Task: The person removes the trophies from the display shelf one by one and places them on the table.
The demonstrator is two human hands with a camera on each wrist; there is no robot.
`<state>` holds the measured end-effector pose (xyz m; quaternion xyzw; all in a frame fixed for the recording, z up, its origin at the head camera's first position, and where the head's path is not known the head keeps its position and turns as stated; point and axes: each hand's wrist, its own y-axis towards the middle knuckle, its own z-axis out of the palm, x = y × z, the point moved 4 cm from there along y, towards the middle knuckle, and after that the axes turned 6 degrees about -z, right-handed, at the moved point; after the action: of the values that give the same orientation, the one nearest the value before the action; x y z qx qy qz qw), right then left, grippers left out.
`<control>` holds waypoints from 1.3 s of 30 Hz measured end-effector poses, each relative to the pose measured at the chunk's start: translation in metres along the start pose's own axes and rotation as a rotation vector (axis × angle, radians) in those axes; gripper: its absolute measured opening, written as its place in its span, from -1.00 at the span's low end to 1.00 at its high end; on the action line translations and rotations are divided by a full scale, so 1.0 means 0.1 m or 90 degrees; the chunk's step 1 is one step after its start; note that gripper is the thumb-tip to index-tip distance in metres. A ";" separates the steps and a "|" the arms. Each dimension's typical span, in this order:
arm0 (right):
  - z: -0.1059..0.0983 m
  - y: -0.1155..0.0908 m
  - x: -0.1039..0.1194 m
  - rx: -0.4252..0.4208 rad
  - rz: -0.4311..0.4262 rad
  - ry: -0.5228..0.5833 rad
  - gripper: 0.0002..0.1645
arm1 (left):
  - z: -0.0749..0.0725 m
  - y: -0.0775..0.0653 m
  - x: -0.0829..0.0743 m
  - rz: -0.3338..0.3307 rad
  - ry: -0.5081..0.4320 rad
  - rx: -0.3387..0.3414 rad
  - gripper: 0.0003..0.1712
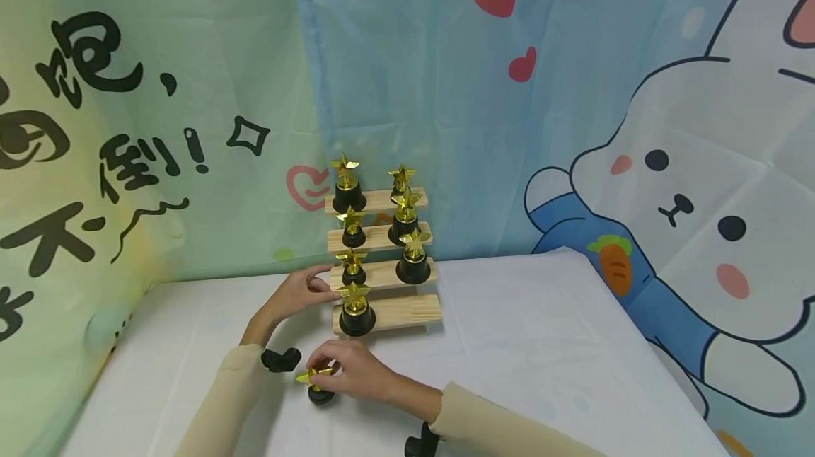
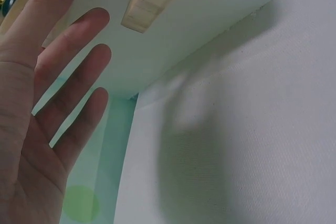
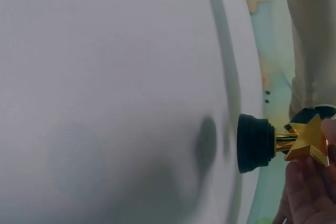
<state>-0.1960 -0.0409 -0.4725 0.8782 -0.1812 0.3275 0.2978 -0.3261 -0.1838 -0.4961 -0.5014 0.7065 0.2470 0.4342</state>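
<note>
My right hand (image 1: 356, 370) pinches a small trophy (image 3: 255, 142) by its gold star, just in front of the rack. The trophy's round black base points down toward the table in the head view. A four-step wooden rack (image 1: 410, 310) stands at the back of the table, holding several similar star trophies. On its lowest step one trophy (image 1: 357, 315) sits at the left end, and the right part of that step is bare. My left hand (image 2: 39, 108) is at the rack's left side, fingers extended and apart; whether it touches the rack I cannot tell.
A white cloth covers the table (image 1: 541, 344) around the rack. Behind hangs a printed curtain (image 1: 414, 75) with a cartoon rabbit and hearts. Each wrist wears a black camera mount (image 1: 281, 360). White side panels (image 2: 210, 14) support the steps.
</note>
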 end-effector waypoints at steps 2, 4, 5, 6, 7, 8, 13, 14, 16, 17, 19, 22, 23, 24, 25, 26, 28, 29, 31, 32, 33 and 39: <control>0.02 0.00 -0.01 0.010 0.012 0.004 -0.84 | 0.00 0.00 0.00 0.003 0.000 0.002 -0.17; 0.03 0.00 -0.01 0.019 0.025 0.010 -0.84 | 0.00 0.00 0.00 0.006 0.001 0.003 -0.17; 0.04 0.00 -0.01 0.023 0.031 0.014 -0.84 | 0.01 0.00 0.00 0.007 0.001 0.004 -0.17; 0.04 0.00 -0.01 0.026 0.038 0.017 -0.84 | 0.01 0.00 0.00 0.007 0.000 0.005 -0.17; 0.05 -0.01 -0.01 0.029 0.043 0.018 -0.84 | 0.01 0.00 0.00 0.008 0.001 0.006 -0.17; 0.06 -0.01 -0.01 0.031 0.048 0.022 -0.84 | 0.01 0.01 0.00 0.006 0.000 0.006 -0.17; 0.08 -0.01 -0.03 0.036 0.064 0.029 -0.83 | 0.02 0.02 0.02 0.006 -0.005 0.009 -0.17; 0.08 -0.01 -0.03 0.036 0.064 0.030 -0.83 | 0.02 0.02 0.02 0.008 -0.007 0.010 -0.16; 0.08 -0.02 -0.04 0.036 0.064 0.028 -0.83 | 0.02 0.02 0.02 0.010 -0.009 0.013 -0.16; 0.08 -0.02 -0.04 0.037 0.063 0.027 -0.83 | 0.02 0.02 0.01 0.010 -0.008 0.012 -0.16; 0.08 -0.02 -0.05 0.037 0.063 0.025 -0.83 | 0.02 0.02 0.01 0.008 -0.007 0.011 -0.16; 0.09 -0.02 -0.06 0.036 0.063 0.023 -0.84 | 0.02 0.02 0.01 0.006 -0.004 0.008 -0.18; 0.09 -0.02 -0.06 0.035 0.062 0.023 -0.84 | 0.02 0.02 0.01 0.006 -0.004 0.007 -0.18; 0.10 -0.02 -0.06 0.036 0.061 0.022 -0.84 | 0.02 0.02 0.01 0.006 -0.005 0.006 -0.19; 0.10 -0.02 -0.06 0.038 0.060 0.021 -0.84 | 0.02 0.02 0.01 0.006 -0.004 0.005 -0.20; 0.11 -0.02 -0.06 0.040 0.059 0.016 -0.84 | 0.02 0.02 0.02 0.006 -0.003 0.003 -0.21; 0.12 -0.02 -0.06 0.045 0.055 0.001 -0.85 | 0.02 0.02 0.01 0.006 0.000 -0.001 -0.23; 0.12 -0.02 -0.06 0.047 0.055 -0.003 -0.85 | 0.02 0.02 0.01 0.007 0.000 -0.003 -0.23; 0.13 -0.02 -0.06 0.049 0.056 -0.011 -0.86 | 0.02 0.02 0.02 0.005 -0.002 -0.004 -0.23; 0.13 -0.02 -0.06 0.048 0.056 -0.011 -0.86 | 0.02 0.02 0.02 0.004 -0.004 -0.003 -0.23; 0.13 -0.02 -0.07 0.046 0.057 -0.011 -0.86 | 0.02 0.02 0.03 0.004 -0.005 -0.001 -0.22; 0.14 -0.02 -0.09 0.036 0.056 -0.003 -0.85 | 0.02 0.01 0.05 0.001 -0.011 0.001 -0.17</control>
<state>-0.1947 -0.0467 -0.4876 0.8782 -0.2112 0.3429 0.2580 -0.3271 -0.1843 -0.5010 -0.4985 0.7033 0.2510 0.4403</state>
